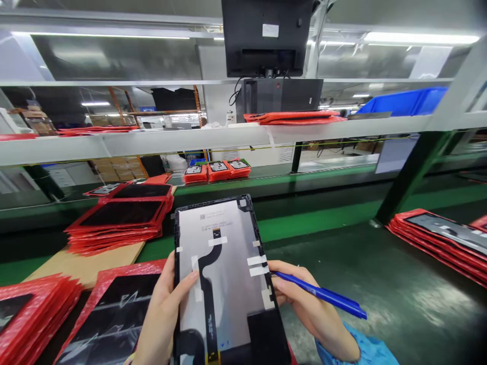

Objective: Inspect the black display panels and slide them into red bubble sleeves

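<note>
A tablet screen assembly [236, 299] is held up in front of me, its silvery back facing me, with a black flex cable and several strips of white tape on it. My left hand [163, 304] grips its left edge, the thumb lying on the back. At the right edge, my right hand [304, 299] is closed round a blue marker pen [323, 294]. The pen points toward the panel's edge, and its far end sticks out to the right. Fingers of this hand seem to touch the panel's side; whether they also grip it is partly hidden.
Red bubble-wrap bags with dark screens [117, 218] are stacked at left on a tan board [91, 263]. Another bagged screen [114, 319] lies nearer. More red bags [437, 243] sit at right on the green bench [350, 268]. A white shelf [182, 139] crosses ahead, below a monitor [266, 35].
</note>
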`<state>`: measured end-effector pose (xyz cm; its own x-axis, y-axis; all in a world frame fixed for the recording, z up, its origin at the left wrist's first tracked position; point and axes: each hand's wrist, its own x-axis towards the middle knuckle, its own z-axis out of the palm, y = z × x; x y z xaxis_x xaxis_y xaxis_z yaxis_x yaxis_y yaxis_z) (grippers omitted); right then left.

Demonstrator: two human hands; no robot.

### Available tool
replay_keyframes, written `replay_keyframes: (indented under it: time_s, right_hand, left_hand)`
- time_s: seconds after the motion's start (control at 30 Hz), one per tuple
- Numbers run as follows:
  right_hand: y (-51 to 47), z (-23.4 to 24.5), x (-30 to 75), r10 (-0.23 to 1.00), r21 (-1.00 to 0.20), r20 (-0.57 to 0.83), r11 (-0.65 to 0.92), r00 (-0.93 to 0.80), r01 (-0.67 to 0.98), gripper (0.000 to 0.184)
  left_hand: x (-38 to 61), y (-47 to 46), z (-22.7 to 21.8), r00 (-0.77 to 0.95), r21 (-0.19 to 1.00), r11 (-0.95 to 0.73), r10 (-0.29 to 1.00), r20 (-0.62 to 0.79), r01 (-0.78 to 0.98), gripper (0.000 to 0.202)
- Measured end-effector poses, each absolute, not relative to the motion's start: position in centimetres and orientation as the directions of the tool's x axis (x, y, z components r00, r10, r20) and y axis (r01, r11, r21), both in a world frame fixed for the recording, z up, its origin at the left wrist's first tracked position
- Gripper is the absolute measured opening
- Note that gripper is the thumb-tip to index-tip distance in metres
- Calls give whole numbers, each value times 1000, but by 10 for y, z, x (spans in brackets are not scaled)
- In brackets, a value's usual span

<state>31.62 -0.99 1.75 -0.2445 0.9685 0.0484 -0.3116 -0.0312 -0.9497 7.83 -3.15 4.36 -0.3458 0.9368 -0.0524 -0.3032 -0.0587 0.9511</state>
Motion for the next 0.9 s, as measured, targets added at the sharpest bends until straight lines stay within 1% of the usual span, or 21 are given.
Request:
replay_keyframes:
  time_s: [0.07,0.13,0.2,0.27,0.33,0.4,0.47,0.57,0.63,0.67,0.7,0.73,0.77,0.8,0.83,0.87,0.9]
  right_hand:
    - [-11,16,316,970,-963,102,41,-220,-266,35]
    - [-11,20,313,975,-967,158,121,-157,-223,37]
    - [-11,29,308,973,-969,203,183,-109,-168,37]
    - [-10,42,302,957,-968,242,228,-157,-102,28]
    - [-8,54,296,926,-959,283,282,-251,-41,14]
    - [-7,61,292,905,-946,309,323,-291,0,14]
    - [-5,62,288,907,-941,318,338,-275,28,17]
    - [1,55,286,916,-942,313,334,-251,44,24]
    - [7,48,286,920,-942,311,332,-239,50,27]
    - [10,45,287,923,-945,309,325,-228,37,23]
    - [13,43,289,929,-951,302,310,-212,4,18]
    - [16,41,290,936,-956,293,288,-195,-52,21]
    - [18,39,292,941,-956,284,263,-185,-132,33]
    - [20,37,293,944,-945,274,229,-184,-233,45]
    - [20,36,294,940,-919,270,188,-207,-346,54]
    - [19,35,295,929,-880,269,130,-256,-456,58]
    - [18,35,296,908,-833,269,52,-321,-550,57]
  left_hand:
    - [76,-32,47,-378,952,-62,924,-59,-299,82]
    - [77,-34,51,-416,954,-61,907,-70,-294,85]
    - [81,-37,57,-460,958,-64,885,-75,-281,84]
    - [87,-42,62,-497,963,-95,867,-44,-251,80]
    - [92,-45,65,-518,973,-143,855,30,-180,78]
    - [94,-47,65,-527,980,-174,844,101,-91,79]
    - [94,-47,63,-535,983,-176,836,123,-50,77]
    - [94,-45,60,-518,975,-194,848,111,-109,69]
    - [95,-43,57,-509,963,-237,849,140,-131,61]
    - [95,-43,54,-511,959,-261,842,170,-110,56]
    - [95,-42,50,-518,957,-286,827,218,-53,48]
    - [93,-41,45,-525,948,-314,800,290,46,38]
    - [91,-40,41,-521,919,-348,758,393,187,28]
    - [88,-38,36,-476,850,-392,707,523,352,19]
    - [83,-35,31,-364,729,-449,655,662,517,13]
    - [79,-32,28,-185,550,-530,590,786,645,17]
    - [74,-28,26,37,340,-621,512,858,706,28]
